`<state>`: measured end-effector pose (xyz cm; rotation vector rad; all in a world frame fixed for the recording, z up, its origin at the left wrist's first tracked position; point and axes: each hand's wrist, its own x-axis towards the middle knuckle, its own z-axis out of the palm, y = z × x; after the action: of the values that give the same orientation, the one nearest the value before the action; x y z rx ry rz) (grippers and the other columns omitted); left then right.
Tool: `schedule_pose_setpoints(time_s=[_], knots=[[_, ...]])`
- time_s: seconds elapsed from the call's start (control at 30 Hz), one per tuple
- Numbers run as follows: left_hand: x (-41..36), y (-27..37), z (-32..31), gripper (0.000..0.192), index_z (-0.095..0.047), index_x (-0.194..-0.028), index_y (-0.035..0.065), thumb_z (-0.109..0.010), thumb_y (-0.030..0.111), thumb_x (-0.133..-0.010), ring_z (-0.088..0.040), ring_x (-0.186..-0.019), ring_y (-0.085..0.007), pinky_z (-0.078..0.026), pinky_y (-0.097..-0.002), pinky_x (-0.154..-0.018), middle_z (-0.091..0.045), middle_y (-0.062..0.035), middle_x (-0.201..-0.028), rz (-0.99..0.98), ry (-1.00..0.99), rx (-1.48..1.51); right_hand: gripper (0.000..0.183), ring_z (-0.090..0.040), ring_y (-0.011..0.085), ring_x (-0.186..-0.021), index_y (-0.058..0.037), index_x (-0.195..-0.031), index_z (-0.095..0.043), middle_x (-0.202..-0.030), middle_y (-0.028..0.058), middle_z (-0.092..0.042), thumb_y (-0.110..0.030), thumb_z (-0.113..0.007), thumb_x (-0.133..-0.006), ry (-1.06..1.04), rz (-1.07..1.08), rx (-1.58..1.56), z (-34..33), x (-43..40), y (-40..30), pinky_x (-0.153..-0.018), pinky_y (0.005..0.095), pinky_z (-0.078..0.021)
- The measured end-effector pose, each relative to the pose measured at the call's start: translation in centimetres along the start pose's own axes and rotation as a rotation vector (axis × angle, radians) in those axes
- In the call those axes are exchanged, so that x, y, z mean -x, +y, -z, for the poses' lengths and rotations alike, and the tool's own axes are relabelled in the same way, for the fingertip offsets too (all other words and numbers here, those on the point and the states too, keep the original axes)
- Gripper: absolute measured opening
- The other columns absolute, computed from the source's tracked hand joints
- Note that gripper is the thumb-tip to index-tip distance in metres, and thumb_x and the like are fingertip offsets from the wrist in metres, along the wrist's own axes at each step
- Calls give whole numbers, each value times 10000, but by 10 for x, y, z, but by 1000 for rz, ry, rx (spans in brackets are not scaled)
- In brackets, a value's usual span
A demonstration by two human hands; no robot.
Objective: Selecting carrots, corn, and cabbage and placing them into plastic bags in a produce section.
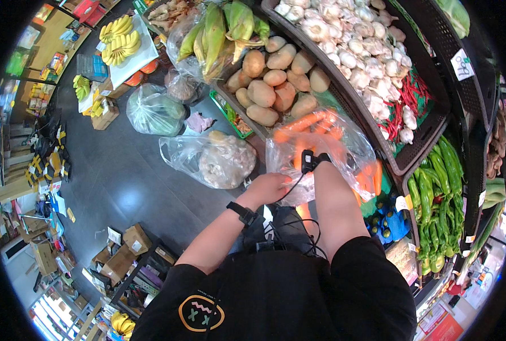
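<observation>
A clear plastic bag (278, 149) is spread over and among the carrots (299, 123) in front of me. My left hand (272, 187) has its fingers on the near edge of the bag, pinching the film. My right forearm (338, 196) reaches to the carrots, with a small black device (308, 161) strapped at the wrist. Plastic film and the wrist hide most of my right hand, so its fingers cannot be made out. Another black strap device (246, 214) sits on my left wrist. Some loose carrots (377, 177) lie right of the bag.
Potatoes (261, 93) fill a bin beyond the carrots. Garlic (351, 42) and red chillies (412, 91) share a dark crate at the upper right. Green peppers (434, 204) lie to the right. Bagged produce (227, 164) rests on the floor at left, near another knotted bag (155, 110).
</observation>
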<state>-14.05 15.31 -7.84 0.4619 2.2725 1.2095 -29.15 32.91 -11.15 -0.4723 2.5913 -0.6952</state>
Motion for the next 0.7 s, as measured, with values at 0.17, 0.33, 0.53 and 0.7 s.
schedule_pose_setpoints(time_s=[0.17, 0.33, 0.53, 0.7], knots=[[2, -8, 7, 357, -632, -1166, 113, -627, 293, -857, -608, -1041, -329, -497, -406, -872, -645, -123, -1128, 20, -27, 37, 225, -631, 283, -805, -51, -1039, -641, -907, 121, -665, -163, -571, -857, 1, -22, -20, -3, -5, -6, -697, 425, -489], [9, -14, 11, 347, -638, -1164, 110, -628, 288, -866, -613, -1027, -323, -496, -397, -868, -649, -127, -1108, 37, -10, 107, 237, -627, 277, -828, -55, -1050, -639, -925, 119, -664, -168, -581, -851, 2, -32, -62, 27, 13, 28, -715, 419, -488], [18, -19, 12, 358, -643, -1159, 104, -622, 285, -850, -633, -980, -331, -509, -414, -837, -660, -146, -1068, 15, 37, 165, 252, -623, 271, -855, -59, -1064, -637, -947, 117, -662, -174, -593, -844, 3, -35, -143, 38, 20, 39, -737, 412, -486], [13, -17, 8, 356, -645, -1154, 97, -635, 280, -849, -625, -997, -327, -504, -412, -849, -658, -138, -1063, -27, 30, 105, 266, -620, 265, -877, -63, -1075, -635, -965, 115, -661, -179, -603, -837, 27, -19, -228, 55, 20, 48, -756, 407, -484]])
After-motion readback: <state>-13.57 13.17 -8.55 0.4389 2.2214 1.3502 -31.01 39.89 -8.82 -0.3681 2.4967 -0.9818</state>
